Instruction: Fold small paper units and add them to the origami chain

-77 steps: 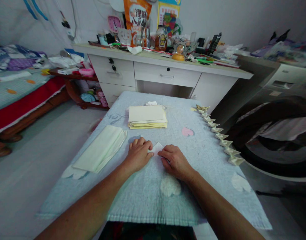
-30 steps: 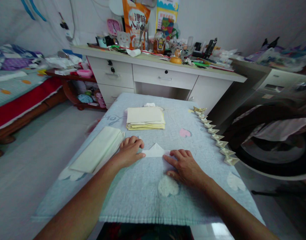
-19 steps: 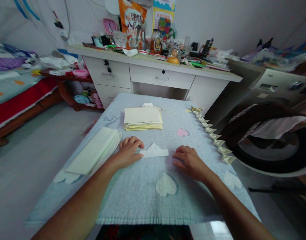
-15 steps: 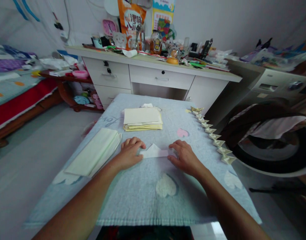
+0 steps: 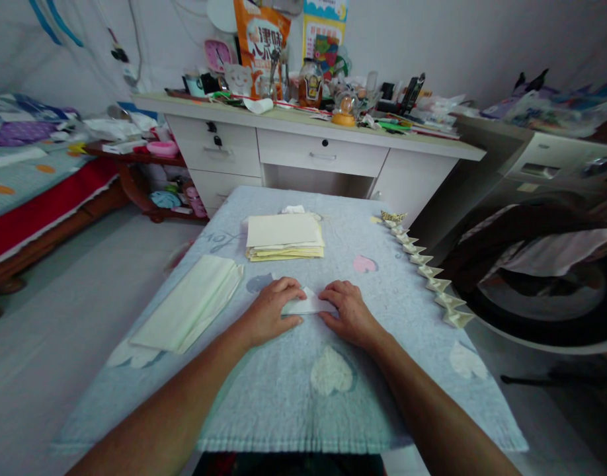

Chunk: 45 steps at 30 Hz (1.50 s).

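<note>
Both hands have been drawn inward over the work since the frame half a second earlier, so that more of the folded white paper (image 5: 309, 304) is now covered at its two ends. It is placed on a table spread with a pale blue cloth (image 5: 274, 396), directly in front of the wearer, with its small peak pointed away and its long straight edge turned toward the body.

The left end is covered by the left hand (image 5: 274, 312), which is half curled, with fingertips set toward the far side and thumb beside the near edge. The right end is covered by the right hand (image 5: 350, 314) in much the same shape. Whether the ends are pinched or only pressed to the cloth cannot be told.

Beyond the hands, a stack of cream and yellow sheets (image 5: 283, 231) is seen; to the left, a pale green sheaf of paper (image 5: 187, 304) is laid at a slant. Along the right edge, pointed folded paper pieces (image 5: 438, 284) are lined up in a row.

The paper is judged to be very light, crisp along its creases, and easily crumpled or torn. It is best held by its flat ends, between thumb and fingertips, with the peak left unsqueezed.
</note>
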Each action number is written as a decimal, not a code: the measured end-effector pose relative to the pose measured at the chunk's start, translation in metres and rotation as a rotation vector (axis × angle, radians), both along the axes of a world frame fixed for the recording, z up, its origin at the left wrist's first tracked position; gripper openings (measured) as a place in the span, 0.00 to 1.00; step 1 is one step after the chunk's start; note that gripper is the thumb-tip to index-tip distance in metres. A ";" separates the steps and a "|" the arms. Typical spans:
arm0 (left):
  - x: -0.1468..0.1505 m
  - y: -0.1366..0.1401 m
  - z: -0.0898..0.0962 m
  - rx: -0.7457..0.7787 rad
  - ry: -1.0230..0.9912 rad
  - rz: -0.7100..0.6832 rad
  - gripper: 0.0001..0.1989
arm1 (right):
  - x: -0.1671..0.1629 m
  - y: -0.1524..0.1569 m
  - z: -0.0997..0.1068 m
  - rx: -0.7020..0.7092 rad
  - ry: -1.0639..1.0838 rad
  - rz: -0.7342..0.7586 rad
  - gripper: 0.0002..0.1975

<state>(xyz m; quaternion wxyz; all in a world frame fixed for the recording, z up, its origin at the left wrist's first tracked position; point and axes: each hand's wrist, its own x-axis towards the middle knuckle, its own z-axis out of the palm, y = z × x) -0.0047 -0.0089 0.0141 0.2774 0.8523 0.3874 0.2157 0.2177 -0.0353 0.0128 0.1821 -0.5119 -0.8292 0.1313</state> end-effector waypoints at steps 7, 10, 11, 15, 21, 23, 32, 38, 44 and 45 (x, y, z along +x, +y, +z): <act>0.005 0.000 0.000 0.068 -0.070 0.046 0.10 | 0.003 0.002 -0.003 0.048 0.198 -0.005 0.09; 0.003 0.000 0.006 0.017 -0.141 0.097 0.09 | 0.005 0.002 -0.002 0.039 0.421 -0.048 0.17; 0.002 -0.001 0.008 -0.011 -0.168 0.120 0.10 | 0.005 0.002 -0.002 0.019 0.500 -0.058 0.19; 0.002 -0.004 0.012 -0.174 -0.260 0.194 0.12 | 0.004 0.000 0.003 -0.110 0.704 -0.064 0.14; 0.007 -0.007 0.011 -0.331 -0.366 0.180 0.12 | 0.004 -0.002 0.005 -0.193 0.832 -0.055 0.10; 0.008 -0.007 0.011 -0.350 -0.375 0.177 0.11 | 0.005 -0.003 0.005 -0.190 0.835 -0.055 0.10; 0.010 -0.007 0.008 -0.409 -0.385 0.170 0.10 | 0.003 -0.009 0.014 -0.218 0.852 -0.040 0.10; 0.012 -0.007 0.003 -0.516 -0.454 0.150 0.11 | 0.001 -0.009 0.014 -0.225 0.856 -0.039 0.11; 0.013 -0.009 0.000 -0.643 -0.518 0.090 0.12 | 0.001 -0.008 0.013 -0.230 0.861 -0.037 0.11; 0.013 -0.010 0.000 -0.655 -0.522 0.081 0.11 | 0.001 -0.009 0.013 -0.231 0.863 -0.036 0.11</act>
